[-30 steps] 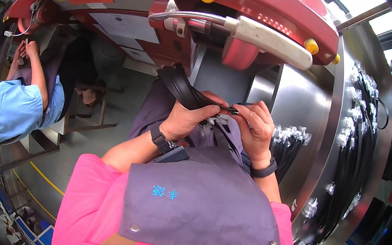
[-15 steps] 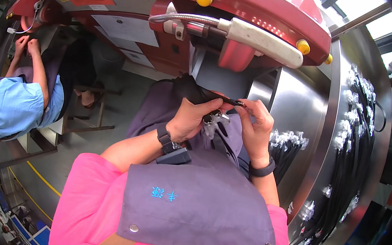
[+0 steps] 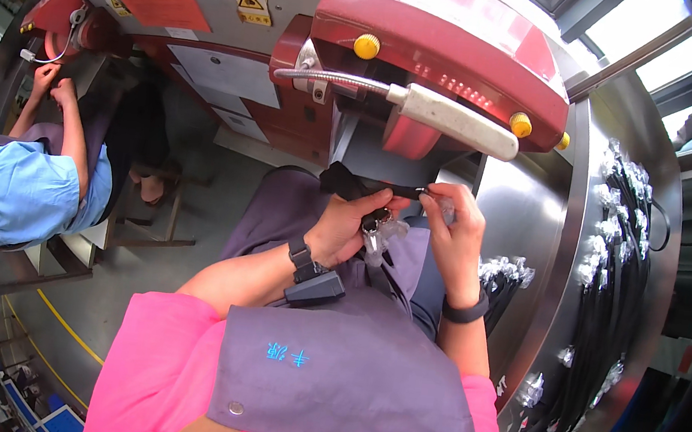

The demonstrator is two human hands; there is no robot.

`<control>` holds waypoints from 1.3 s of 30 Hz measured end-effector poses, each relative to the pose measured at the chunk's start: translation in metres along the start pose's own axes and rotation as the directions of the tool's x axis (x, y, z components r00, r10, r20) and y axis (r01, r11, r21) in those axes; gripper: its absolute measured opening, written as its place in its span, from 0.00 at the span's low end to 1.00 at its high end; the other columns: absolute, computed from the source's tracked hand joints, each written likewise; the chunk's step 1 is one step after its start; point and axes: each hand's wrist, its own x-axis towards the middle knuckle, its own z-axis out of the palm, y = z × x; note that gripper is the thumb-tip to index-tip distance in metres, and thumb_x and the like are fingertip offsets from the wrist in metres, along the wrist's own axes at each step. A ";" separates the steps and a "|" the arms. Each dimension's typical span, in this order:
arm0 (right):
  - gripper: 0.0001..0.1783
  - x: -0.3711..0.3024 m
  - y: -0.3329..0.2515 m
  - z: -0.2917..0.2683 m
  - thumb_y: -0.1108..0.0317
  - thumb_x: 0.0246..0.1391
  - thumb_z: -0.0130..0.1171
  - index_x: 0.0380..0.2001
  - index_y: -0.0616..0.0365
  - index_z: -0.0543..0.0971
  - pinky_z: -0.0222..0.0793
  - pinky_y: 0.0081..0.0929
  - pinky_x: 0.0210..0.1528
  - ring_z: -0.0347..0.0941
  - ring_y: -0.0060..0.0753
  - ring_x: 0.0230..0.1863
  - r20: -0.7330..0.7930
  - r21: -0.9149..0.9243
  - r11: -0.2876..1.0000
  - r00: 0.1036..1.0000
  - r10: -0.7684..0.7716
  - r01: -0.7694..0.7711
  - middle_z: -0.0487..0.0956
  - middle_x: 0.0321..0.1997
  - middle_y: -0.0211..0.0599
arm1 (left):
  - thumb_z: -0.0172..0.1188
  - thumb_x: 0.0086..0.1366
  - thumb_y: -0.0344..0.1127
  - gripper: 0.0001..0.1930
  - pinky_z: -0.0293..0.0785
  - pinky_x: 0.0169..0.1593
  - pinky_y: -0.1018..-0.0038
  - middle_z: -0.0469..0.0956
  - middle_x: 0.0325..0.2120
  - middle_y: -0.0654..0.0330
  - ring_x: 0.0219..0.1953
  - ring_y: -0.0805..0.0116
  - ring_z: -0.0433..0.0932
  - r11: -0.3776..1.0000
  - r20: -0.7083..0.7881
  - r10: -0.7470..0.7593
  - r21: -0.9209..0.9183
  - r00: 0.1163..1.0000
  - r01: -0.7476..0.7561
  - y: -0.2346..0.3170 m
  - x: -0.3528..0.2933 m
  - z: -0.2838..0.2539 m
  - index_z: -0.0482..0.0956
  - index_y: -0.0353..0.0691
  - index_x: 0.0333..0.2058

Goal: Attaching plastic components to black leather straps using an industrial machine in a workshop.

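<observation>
Swung rightward, black straps (image 3: 343, 182) are clasped by the curled left hand (image 3: 337, 229), an end apparently pinched by the right hand (image 3: 458, 230), best kept straight.

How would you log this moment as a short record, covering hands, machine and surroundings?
Left hand: holds a bundle of flat black strips
Right hand: at the bundle's right end; exact grip too small to tell
Below left hand: clear plastic pieces
Ahead: red metal machine with long white handle, round yellow knobs
Right side: laid-out black strips, shiny steel surface
Left side: co-worker in light blue shirt
</observation>
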 end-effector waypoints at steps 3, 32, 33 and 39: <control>0.15 0.002 -0.021 -0.022 0.78 0.44 0.67 0.38 0.62 0.78 0.70 0.25 0.37 0.73 0.30 0.30 -0.192 0.029 0.995 0.977 -0.092 0.099 0.76 0.29 0.36 | 0.60 0.64 0.29 0.09 0.77 0.41 0.74 0.81 0.38 0.53 0.40 0.67 0.81 1.000 -0.017 -0.006 0.009 1.000 0.006 0.001 -0.002 -0.003 0.77 0.35 0.42; 0.15 -0.003 -0.022 -0.001 0.77 0.43 0.66 0.38 0.63 0.78 0.69 0.34 0.45 0.74 0.44 0.36 -0.038 -0.102 0.966 0.970 -0.241 0.236 0.78 0.32 0.43 | 0.61 0.62 0.26 0.10 0.77 0.44 0.73 0.81 0.39 0.56 0.39 0.68 0.80 0.997 0.058 0.011 0.075 0.998 -0.015 0.007 -0.008 0.001 0.77 0.37 0.43; 0.14 -0.005 -0.013 0.002 0.77 0.44 0.66 0.37 0.63 0.78 0.69 0.34 0.43 0.74 0.45 0.36 0.003 -0.067 0.975 0.977 -0.212 0.212 0.77 0.31 0.43 | 0.61 0.62 0.26 0.10 0.77 0.45 0.73 0.80 0.39 0.56 0.39 0.68 0.80 0.995 0.074 0.028 0.089 0.997 -0.035 0.005 -0.008 -0.001 0.78 0.37 0.43; 0.12 -0.009 0.001 0.000 0.77 0.43 0.66 0.33 0.63 0.78 0.67 0.33 0.32 0.70 0.41 0.29 0.082 -0.036 0.969 0.967 -0.243 0.246 0.76 0.27 0.40 | 0.62 0.61 0.25 0.08 0.76 0.48 0.73 0.80 0.38 0.58 0.40 0.68 0.80 0.972 0.168 0.135 0.171 0.976 -0.164 0.003 -0.008 -0.005 0.79 0.35 0.40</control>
